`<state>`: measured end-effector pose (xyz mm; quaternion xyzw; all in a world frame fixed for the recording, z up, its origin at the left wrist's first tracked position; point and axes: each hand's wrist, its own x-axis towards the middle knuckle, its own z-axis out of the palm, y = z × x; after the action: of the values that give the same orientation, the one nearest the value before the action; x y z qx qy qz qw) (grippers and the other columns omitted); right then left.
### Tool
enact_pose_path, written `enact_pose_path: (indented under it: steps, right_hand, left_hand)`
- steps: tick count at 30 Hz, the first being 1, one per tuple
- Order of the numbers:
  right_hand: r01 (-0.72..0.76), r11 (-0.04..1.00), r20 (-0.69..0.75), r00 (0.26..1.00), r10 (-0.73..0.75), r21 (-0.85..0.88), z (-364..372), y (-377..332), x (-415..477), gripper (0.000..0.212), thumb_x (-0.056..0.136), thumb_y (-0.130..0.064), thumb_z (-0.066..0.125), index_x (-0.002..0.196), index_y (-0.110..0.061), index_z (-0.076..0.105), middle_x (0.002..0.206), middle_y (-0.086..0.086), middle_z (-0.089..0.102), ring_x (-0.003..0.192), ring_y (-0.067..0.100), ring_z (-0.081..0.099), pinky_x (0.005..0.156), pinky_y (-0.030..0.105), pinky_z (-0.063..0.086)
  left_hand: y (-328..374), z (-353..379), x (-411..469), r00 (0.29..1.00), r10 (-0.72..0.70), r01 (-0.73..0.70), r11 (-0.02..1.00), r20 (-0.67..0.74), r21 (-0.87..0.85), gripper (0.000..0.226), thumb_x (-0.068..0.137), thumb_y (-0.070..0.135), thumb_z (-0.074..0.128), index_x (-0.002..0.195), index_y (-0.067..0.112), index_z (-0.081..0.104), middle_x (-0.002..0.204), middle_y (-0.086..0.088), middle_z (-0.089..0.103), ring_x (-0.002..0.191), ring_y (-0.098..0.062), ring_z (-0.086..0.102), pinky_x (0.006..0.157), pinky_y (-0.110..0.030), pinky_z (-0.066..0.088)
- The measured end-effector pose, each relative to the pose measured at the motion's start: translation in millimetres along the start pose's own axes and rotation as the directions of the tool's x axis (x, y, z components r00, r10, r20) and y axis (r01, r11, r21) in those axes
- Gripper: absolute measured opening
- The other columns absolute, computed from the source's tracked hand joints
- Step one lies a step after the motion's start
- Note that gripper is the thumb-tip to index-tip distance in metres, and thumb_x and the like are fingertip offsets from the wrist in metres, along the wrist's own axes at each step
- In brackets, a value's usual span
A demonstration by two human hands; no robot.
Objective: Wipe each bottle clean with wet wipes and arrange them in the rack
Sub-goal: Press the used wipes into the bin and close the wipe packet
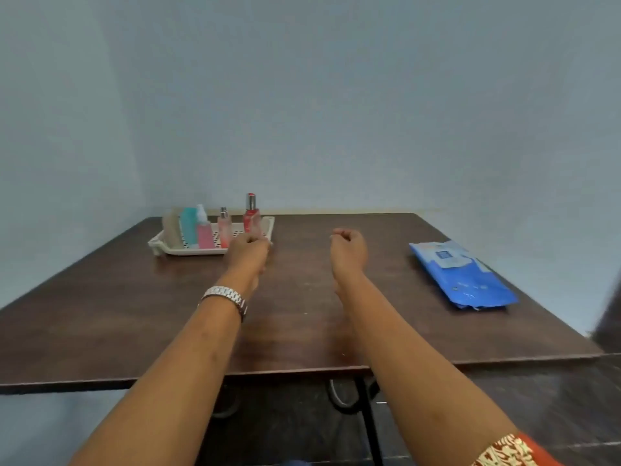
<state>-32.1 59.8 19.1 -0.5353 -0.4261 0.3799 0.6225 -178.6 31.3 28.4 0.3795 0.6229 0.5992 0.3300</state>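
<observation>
A beige perforated rack (pixel 188 252) sits at the table's far left and holds several bottles: a teal one (pixel 189 228), a pink one with a white cap (pixel 204 233), a small pink spray bottle (pixel 223 230) and a taller red bottle with a silver cap (pixel 251 215). My left hand (pixel 250 250), fingers curled, hovers at the rack's near right corner just in front of the red bottle; nothing shows in its grip. My right hand (pixel 347 248) is a loose fist above the table's middle and holds nothing. A blue wet-wipe pack (pixel 462 275) lies flat at the right.
The dark brown table (pixel 134 314) stands against a pale blue wall corner. Its near edge crosses the lower frame, with black table legs (pixel 368 415) below. A dark blurred shape (pixel 610 317) sits at the right edge. A metal watch (pixel 226 297) is on my left wrist.
</observation>
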Motion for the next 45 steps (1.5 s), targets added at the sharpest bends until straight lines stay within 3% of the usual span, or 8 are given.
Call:
enact_pose_path:
  steps: [6, 10, 18, 25, 32, 38, 41, 45]
  right_hand:
    - [-0.162, 0.986, 0.214, 0.963, 0.165, -0.03, 114, 28, 55, 0.036, 0.093, -0.014, 0.046, 0.13, -0.015, 0.048, 0.125, 0.004, 0.054, 0.097, 0.017, 0.053, 0.078, 0.026, 0.041]
    - [-0.221, 0.974, 0.249, 0.941, 0.228, -0.056, 163, 38, 85, 0.046, 0.094, -0.019, 0.044, 0.139, -0.014, 0.039, 0.142, 0.007, 0.044, 0.123, 0.023, 0.047, 0.092, 0.027, 0.039]
    - [-0.429, 0.887, 0.328, 0.824, 0.462, -0.172, 195, 44, 109, 0.052, 0.098, -0.027, 0.038, 0.147, -0.021, 0.021, 0.134, 0.011, 0.052, 0.111, 0.03, 0.058, 0.083, 0.041, 0.053]
    - [-0.456, 0.852, 0.294, 0.803, 0.518, -0.256, 206, 39, 102, 0.041, 0.099, -0.019, 0.037, 0.14, -0.021, 0.039, 0.114, 0.006, 0.064, 0.085, 0.018, 0.067, 0.065, 0.033, 0.059]
    - [-0.383, 0.867, 0.208, 0.864, 0.459, -0.32, 184, 26, 105, 0.026, 0.099, -0.021, 0.04, 0.11, -0.017, 0.063, 0.098, 0.004, 0.067, 0.085, 0.018, 0.066, 0.076, 0.037, 0.058]
    - [-0.359, 0.846, 0.13, 0.889, 0.439, -0.394, 133, 25, 127, 0.024, 0.099, -0.022, 0.041, 0.112, -0.019, 0.061, 0.097, 0.003, 0.066, 0.08, 0.014, 0.064, 0.066, 0.028, 0.055]
    - [-0.331, 0.827, 0.093, 0.906, 0.413, -0.455, 104, 20, 140, 0.031, 0.099, -0.015, 0.036, 0.119, -0.014, 0.059, 0.1, 0.003, 0.063, 0.077, 0.011, 0.059, 0.073, 0.031, 0.052]
    - [-0.308, 0.794, 0.094, 0.906, 0.413, -0.524, 67, 17, 158, 0.038, 0.094, -0.004, 0.038, 0.128, -0.01, 0.054, 0.118, 0.009, 0.062, 0.094, 0.02, 0.058, 0.086, 0.035, 0.049]
  left_hand:
    - [-23, -78, 112, 0.83, -0.019, 0.024, 1.0, -0.558, 0.001, 0.014, 0.086, 0.015, 0.051, 0.093, 0.017, 0.063, 0.106, -0.011, 0.066, 0.096, -0.031, 0.061, 0.081, -0.036, 0.049]
    - [-25, -119, 164, 0.681, 0.009, 0.107, 0.988, -0.733, 0.112, 0.027, 0.089, 0.013, 0.04, 0.104, 0.016, 0.063, 0.124, -0.011, 0.056, 0.117, -0.031, 0.05, 0.099, -0.042, 0.043]
    - [-22, -137, 218, 0.879, -0.318, 0.285, 0.948, -0.356, -0.142, 0.055, 0.1, 0.05, 0.027, 0.139, 0.016, 0.046, 0.144, -0.008, 0.046, 0.13, -0.024, 0.044, 0.109, -0.039, 0.035]
    - [1, -136, 222, 0.833, -0.496, 0.488, 0.867, -0.245, -0.098, 0.066, 0.099, 0.056, 0.018, 0.125, 0.009, 0.057, 0.121, -0.01, 0.061, 0.112, -0.023, 0.055, 0.092, -0.03, 0.04]
    - [1, -118, 211, 0.804, -0.565, 0.537, 0.824, -0.185, -0.18, 0.066, 0.098, 0.058, 0.019, 0.114, 0.011, 0.062, 0.108, -0.007, 0.068, 0.084, -0.014, 0.061, 0.064, -0.023, 0.044]
    - [13, -72, 184, 0.803, -0.582, 0.55, 0.806, -0.129, -0.219, 0.06, 0.094, 0.065, 0.023, 0.112, 0.02, 0.06, 0.107, 0.003, 0.062, 0.102, -0.017, 0.057, 0.086, -0.025, 0.042]
    - [-38, -46, 187, 0.802, -0.583, 0.549, 0.804, -0.128, -0.227, 0.098, 0.053, 0.101, 0.024, 0.11, 0.032, 0.065, 0.126, 0.0, 0.062, 0.129, -0.023, 0.045, 0.108, -0.044, 0.036]
    - [-47, -6, 171, 0.761, -0.641, 0.612, 0.759, -0.094, -0.223, 0.098, 0.05, 0.1, 0.025, 0.114, 0.035, 0.063, 0.126, 0.003, 0.061, 0.128, -0.022, 0.044, 0.109, -0.047, 0.035]
